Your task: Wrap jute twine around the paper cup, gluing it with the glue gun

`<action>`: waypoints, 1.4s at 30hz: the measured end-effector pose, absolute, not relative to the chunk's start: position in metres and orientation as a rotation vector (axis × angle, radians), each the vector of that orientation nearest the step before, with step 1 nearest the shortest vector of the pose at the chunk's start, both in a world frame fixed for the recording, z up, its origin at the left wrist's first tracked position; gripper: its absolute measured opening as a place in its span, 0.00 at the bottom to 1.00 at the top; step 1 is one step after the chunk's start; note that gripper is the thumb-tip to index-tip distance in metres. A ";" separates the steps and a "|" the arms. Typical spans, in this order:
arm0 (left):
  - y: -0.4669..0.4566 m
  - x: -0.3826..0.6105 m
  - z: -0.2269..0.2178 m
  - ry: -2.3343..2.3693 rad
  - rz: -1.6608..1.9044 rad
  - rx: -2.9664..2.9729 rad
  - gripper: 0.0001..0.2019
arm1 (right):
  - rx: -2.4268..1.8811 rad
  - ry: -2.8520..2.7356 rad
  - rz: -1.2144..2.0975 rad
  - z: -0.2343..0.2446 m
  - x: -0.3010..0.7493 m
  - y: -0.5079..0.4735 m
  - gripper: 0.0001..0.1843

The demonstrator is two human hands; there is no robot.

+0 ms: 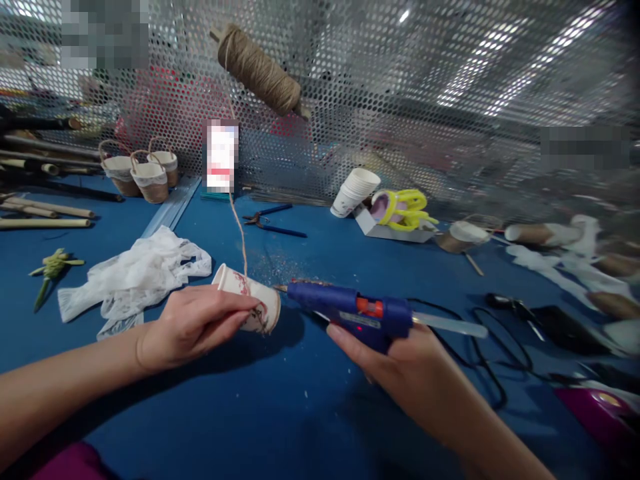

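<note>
My left hand (190, 325) is wrapped round a white paper cup (250, 300) lying on its side above the blue table, bottom toward the right. A strand of jute twine (239, 230) runs from the cup up to a twine spool (260, 70) hanging on the perforated metal screen. My right hand (405, 373) grips a blue hot glue gun (350, 310), its nozzle pointing left and nearly touching the cup's base. A clear glue stick (450, 327) sticks out of the gun's back.
White lace cloth (135, 273) lies left of the cup. Small twine-wrapped baskets (140, 175), bamboo sticks (45, 213), pliers (273, 221), stacked paper cups (355, 191), a yellow tape holder (403, 208) and black cords (490, 347) surround the blue table (280, 413).
</note>
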State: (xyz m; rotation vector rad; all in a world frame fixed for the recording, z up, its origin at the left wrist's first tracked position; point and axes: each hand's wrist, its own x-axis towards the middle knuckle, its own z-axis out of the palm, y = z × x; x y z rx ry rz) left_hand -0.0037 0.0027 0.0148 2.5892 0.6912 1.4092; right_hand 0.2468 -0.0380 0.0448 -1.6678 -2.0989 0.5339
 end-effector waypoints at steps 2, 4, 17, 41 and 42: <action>0.003 -0.004 0.013 0.788 1.400 2.470 0.06 | -1.794 -1.897 0.752 0.049 0.244 -0.030 0.14; 0.004 -0.004 0.010 0.906 1.396 2.319 0.07 | -1.823 -1.766 0.890 0.052 0.245 -0.017 0.16; 0.008 -0.002 0.003 0.976 1.375 2.148 0.07 | -2.241 -1.677 0.374 0.012 0.277 0.067 0.14; 0.001 0.003 0.008 0.953 1.262 1.844 0.07 | -1.125 -1.402 1.214 0.066 0.183 0.011 0.07; 0.000 0.003 0.009 0.962 1.247 1.832 0.07 | -1.139 -1.403 1.180 0.066 0.184 0.011 0.07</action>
